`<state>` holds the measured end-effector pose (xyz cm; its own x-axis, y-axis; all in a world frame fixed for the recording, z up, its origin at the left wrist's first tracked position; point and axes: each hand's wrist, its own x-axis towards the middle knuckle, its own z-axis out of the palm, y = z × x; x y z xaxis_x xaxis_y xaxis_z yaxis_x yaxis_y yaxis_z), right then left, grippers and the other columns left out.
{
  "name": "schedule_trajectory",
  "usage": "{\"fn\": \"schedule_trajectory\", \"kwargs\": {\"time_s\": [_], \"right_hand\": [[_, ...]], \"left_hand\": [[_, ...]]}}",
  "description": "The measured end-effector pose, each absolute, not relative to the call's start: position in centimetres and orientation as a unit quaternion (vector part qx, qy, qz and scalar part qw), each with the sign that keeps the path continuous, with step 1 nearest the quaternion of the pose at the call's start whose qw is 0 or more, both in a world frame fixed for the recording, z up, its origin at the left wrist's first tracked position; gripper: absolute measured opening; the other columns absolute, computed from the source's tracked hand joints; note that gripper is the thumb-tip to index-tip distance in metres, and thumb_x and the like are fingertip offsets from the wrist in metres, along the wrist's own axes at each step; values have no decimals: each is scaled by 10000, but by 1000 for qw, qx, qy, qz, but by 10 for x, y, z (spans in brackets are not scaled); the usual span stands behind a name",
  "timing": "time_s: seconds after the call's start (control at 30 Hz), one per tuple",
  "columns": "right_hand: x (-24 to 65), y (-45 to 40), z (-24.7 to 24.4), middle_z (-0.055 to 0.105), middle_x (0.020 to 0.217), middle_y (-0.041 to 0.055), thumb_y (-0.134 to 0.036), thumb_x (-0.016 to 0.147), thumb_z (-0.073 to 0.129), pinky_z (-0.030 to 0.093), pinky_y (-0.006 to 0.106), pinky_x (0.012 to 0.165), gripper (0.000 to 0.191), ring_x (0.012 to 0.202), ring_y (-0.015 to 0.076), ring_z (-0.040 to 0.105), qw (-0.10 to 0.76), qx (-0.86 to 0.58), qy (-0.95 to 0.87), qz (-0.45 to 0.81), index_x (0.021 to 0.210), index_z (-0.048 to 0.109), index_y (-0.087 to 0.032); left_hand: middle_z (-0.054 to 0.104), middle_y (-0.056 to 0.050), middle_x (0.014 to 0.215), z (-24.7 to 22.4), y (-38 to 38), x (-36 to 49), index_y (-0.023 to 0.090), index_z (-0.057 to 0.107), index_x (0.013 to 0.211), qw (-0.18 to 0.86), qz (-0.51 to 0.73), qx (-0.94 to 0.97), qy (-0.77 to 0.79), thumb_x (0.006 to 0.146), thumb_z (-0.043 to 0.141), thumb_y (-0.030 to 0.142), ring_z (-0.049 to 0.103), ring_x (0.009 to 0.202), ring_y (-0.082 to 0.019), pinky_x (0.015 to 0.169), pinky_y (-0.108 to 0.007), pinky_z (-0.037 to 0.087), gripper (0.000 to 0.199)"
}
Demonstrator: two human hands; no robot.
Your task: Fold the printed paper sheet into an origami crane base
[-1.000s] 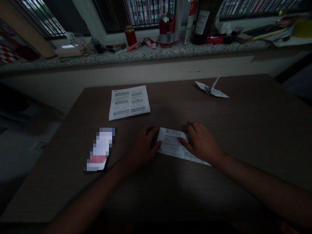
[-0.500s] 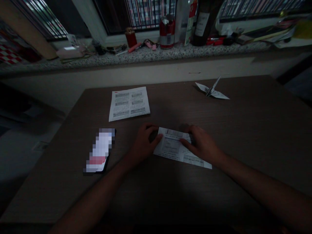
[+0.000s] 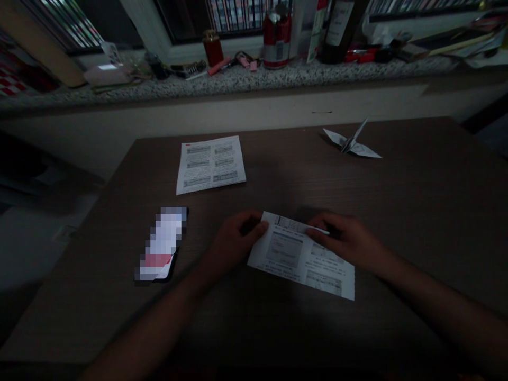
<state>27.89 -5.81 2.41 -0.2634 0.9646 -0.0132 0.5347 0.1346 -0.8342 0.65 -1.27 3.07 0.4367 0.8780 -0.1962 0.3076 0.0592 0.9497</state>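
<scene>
A printed sheet of paper is held between my two hands, tilted up toward me over the table. My left hand pinches its upper left corner, thumb on the printed face and fingers behind. Along the upper right edge, my right hand grips the sheet in the same way, thumb in front. The fingertips behind the paper are partly hidden. Beyond my hands, to the right, an origami crane folded from printed paper stands with its wings spread.
Another printed paper lies at the back left of the dark wooden table. A phone with a lit, blurred screen is left of my left arm. Behind, the stone windowsill carries a red can, a bottle and clutter.
The sheet has tipped up so more of its printed face shows. My right hand has shifted slightly right along its edge. The whole view has moved a little.
</scene>
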Motion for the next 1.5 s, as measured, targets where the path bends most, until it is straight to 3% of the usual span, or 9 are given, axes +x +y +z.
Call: {"fn": "schedule_trajectory", "kwargs": {"time_s": [0.33,0.73,0.87,0.93,1.0,1.17,1.3,1.4,1.5], "right_hand": [[279,-62,37,747,795,17,-468,942,631,525,279,556,251,671,168,694,276,-553,-684,388,936,732,-238],[282,-60,32,772,862,25,-488,958,620,567,310,651,276,750,185,723,266,-553,-702,362,1000,750,-247],[287,-53,23,780,892,28,-472,973,610,559,325,653,269,749,195,731,258,-568,-710,327,1017,741,-242],[290,-47,17,783,919,36,-461,989,587,553,340,662,271,756,208,732,254,-580,-717,293,1008,738,-237],[292,-39,11,779,919,51,-441,1001,567,555,361,689,267,765,224,729,253,-590,-726,245,998,731,-231],[295,-25,1,738,1027,111,-383,1014,534,564,443,851,261,942,275,707,272,-574,-760,139,1058,714,-198],[293,-26,2,678,1186,185,-397,1029,508,540,532,942,385,1100,344,642,233,-575,-782,61,1270,673,-146],[282,-38,1,573,1434,208,-425,1042,486,475,566,1081,533,1323,368,537,219,-545,-808,46,1500,506,-153],[270,-52,-6,346,1654,220,-416,1055,464,381,570,1189,694,1532,362,317,196,-499,-843,53,1648,232,-140]], "left_hand": [[765,-47,954,32,-17,7,195,707,987,581,281,607,463,941,657,426,735,863,-198,741,-310,579,241],[755,-34,940,27,-14,7,204,708,975,550,267,626,484,966,643,412,727,852,-191,745,-310,583,219],[716,-70,1180,22,-14,8,220,650,1233,466,271,683,493,994,615,399,703,1065,-229,896,-374,595,301],[596,-107,1407,21,-16,10,230,515,1433,349,298,740,492,979,644,343,595,1284,-261,1059,-438,531,486],[477,-114,1540,20,-21,13,246,474,1483,256,253,825,435,999,609,298,453,1435,-278,1178,-484,427,505],[333,-108,1671,11,-32,17,258,418,1560,182,75,941,275,1039,559,394,284,1555,-303,1242,-499,340,556],[191,-72,1728,1,-35,16,300,275,1632,155,31,954,255,1074,441,499,168,1596,-310,1276,-539,252,615],[165,-69,1732,1,-35,14,303,257,1639,146,27,956,255,1082,406,514,130,1603,-302,1286,-531,216,614],[185,-92,1724,2,-34,14,240,229,1648,147,20,955,257,1100,372,465,133,1604,-262,1295,-481,207,609]]}}
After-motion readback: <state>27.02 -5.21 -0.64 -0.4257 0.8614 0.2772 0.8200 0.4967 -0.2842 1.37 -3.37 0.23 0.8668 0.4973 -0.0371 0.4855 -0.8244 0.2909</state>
